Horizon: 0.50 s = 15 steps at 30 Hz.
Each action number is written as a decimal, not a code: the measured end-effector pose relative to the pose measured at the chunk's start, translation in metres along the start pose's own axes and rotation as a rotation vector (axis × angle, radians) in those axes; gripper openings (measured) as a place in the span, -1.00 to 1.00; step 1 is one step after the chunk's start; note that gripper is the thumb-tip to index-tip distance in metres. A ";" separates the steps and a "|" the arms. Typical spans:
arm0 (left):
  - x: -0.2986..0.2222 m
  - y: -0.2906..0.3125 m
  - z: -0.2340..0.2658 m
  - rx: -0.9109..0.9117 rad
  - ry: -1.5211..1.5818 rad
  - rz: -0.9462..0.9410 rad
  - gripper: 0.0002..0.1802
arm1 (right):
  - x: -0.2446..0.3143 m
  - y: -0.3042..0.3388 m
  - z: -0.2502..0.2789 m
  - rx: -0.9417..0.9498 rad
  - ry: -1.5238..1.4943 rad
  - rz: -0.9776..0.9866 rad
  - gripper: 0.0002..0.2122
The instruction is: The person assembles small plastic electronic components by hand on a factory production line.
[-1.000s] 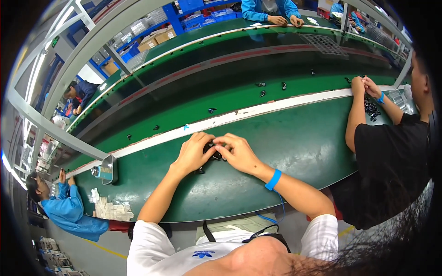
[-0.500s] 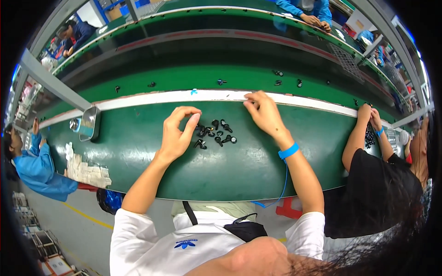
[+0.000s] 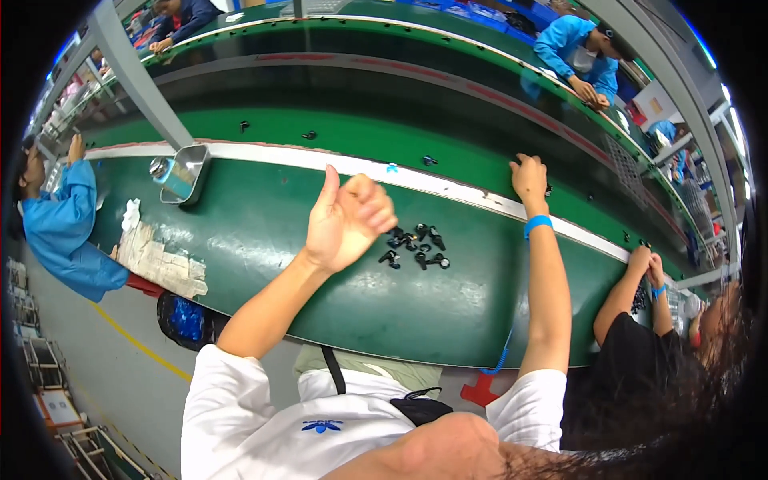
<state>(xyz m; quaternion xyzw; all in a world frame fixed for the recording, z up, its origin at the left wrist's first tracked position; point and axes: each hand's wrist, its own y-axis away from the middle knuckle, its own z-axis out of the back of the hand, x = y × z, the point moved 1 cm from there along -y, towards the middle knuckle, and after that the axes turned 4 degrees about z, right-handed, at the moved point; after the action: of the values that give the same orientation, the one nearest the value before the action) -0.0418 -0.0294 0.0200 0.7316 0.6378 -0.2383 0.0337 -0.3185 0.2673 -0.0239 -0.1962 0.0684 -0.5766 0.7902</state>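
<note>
My left hand [image 3: 348, 222] is raised over the green table, its thumb pointing up and its fingers loosely curled, with nothing visible in it. Just to its right lies a loose cluster of small black earbuds [image 3: 422, 259], some with shiny round ends. My right hand [image 3: 530, 182] reaches past the white rail onto the green conveyor belt, fingers bent downward and apart. What lies under its fingertips is hidden. A dark earbud [image 3: 549, 190] peeks out right beside it. A blue wrist strap [image 3: 538, 225] with a coiled cord circles my right wrist.
The white rail [image 3: 320, 160] separates table and belt. More earbuds lie along the belt, one [image 3: 430, 161] left of my right hand. A metal tray [image 3: 189, 178] holding a bottle stands at the left, behind pale paper strips [image 3: 164, 262]. A co-worker's hands [image 3: 646, 262] are at the right.
My right hand has moved from above the rail out over the belt. My left hand has turned, thumb up, away from beside the earbuds. The whole view has tilted and shifted.
</note>
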 end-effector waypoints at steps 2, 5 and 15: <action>0.003 0.004 -0.017 -0.080 0.096 0.070 -0.15 | -0.008 0.000 -0.005 -0.062 -0.016 0.070 -0.80; 0.004 0.012 -0.009 0.195 0.173 0.111 0.08 | 0.000 -0.001 -0.006 -0.077 -0.141 0.166 -0.82; 0.004 0.014 -0.007 0.243 0.131 0.142 0.16 | 0.107 0.097 0.076 -0.096 -0.747 0.318 -0.85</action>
<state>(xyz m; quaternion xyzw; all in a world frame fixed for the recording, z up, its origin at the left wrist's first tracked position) -0.0264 -0.0261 0.0215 0.7876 0.5516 -0.2628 -0.0799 -0.1728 0.2097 0.0203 -0.4158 -0.1671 -0.3323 0.8299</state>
